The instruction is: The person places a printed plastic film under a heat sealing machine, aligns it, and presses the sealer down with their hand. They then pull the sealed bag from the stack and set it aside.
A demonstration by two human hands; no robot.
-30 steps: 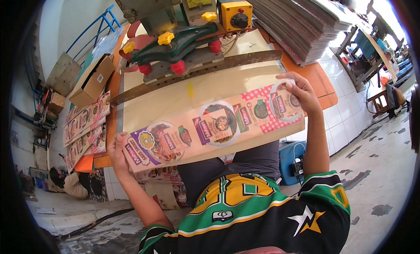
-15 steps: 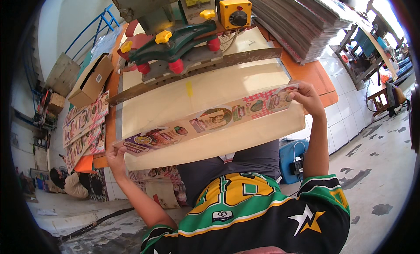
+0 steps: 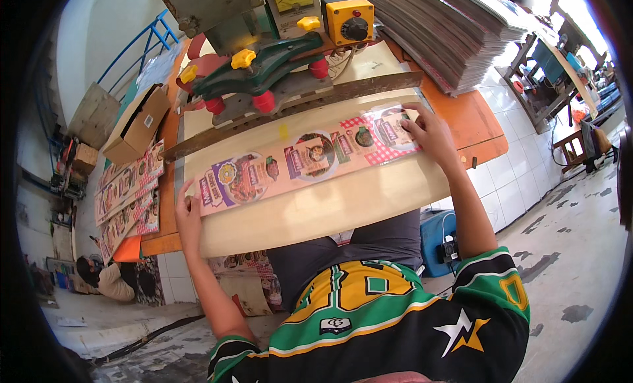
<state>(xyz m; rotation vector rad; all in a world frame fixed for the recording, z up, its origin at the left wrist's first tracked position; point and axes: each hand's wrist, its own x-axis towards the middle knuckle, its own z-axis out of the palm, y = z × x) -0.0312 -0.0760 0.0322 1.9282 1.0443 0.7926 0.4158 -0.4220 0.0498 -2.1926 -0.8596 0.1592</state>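
Observation:
A long printed strip [image 3: 310, 160], glossy like clear plastic and pink with food pictures and checked patches, lies across a cream sheet [image 3: 316, 218] on the work surface. My left hand [image 3: 189, 218] pinches the strip's left end. At its right end, my right hand [image 3: 432, 138] grips the corner between thumb and fingers. Just beyond the strip runs a long metal bar [image 3: 369, 89] of a press. Above that bar sits the green press bracket [image 3: 277, 68] with yellow knobs and red feet.
Several printed strips [image 3: 132, 185] lie at the left beside an open cardboard box [image 3: 136, 124]. A tall stack of sheets [image 3: 448, 37] stands at the back right, near a yellow control box [image 3: 348, 22]. The orange table [image 3: 471, 129] ends at the right. Another person [image 3: 119, 281] is low at far left.
Both hands have moved away from me, toward the metal bar, carrying the strip. The strip now lies flatter and its printing faces up more fully.

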